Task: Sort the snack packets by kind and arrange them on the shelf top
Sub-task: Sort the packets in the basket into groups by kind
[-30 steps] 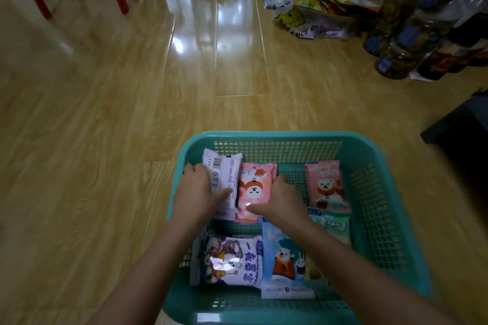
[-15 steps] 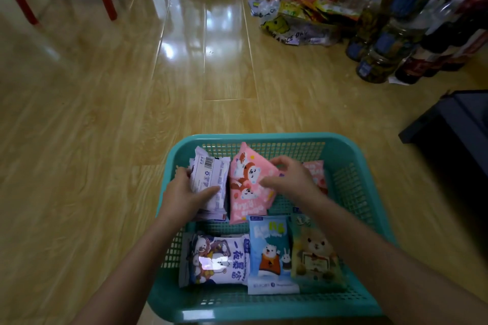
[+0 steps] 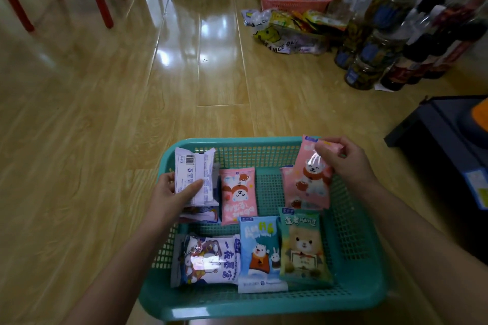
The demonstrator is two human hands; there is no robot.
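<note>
Left hand [image 3: 171, 195] fingers [image 3: 194, 187] clamped on a stack of white barcode packets [image 3: 194, 169] at the teal basket's [image 3: 264, 306] left side. Right hand [image 3: 348, 163] pinches a pink bear packet [image 3: 311, 179] by its top, over the far right corner. Floor bag [image 3: 277, 42] reads "A NICE DA".

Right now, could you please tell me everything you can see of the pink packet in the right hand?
The pink packet is a glossy, soft plastic wrapper printed with a white cartoon bear in an orange scarf and small mugs. The right hand pinches its top edge, holding it roughly upright over the far right of the teal basket, overlapping a second packet of the same pink lying there.
</note>
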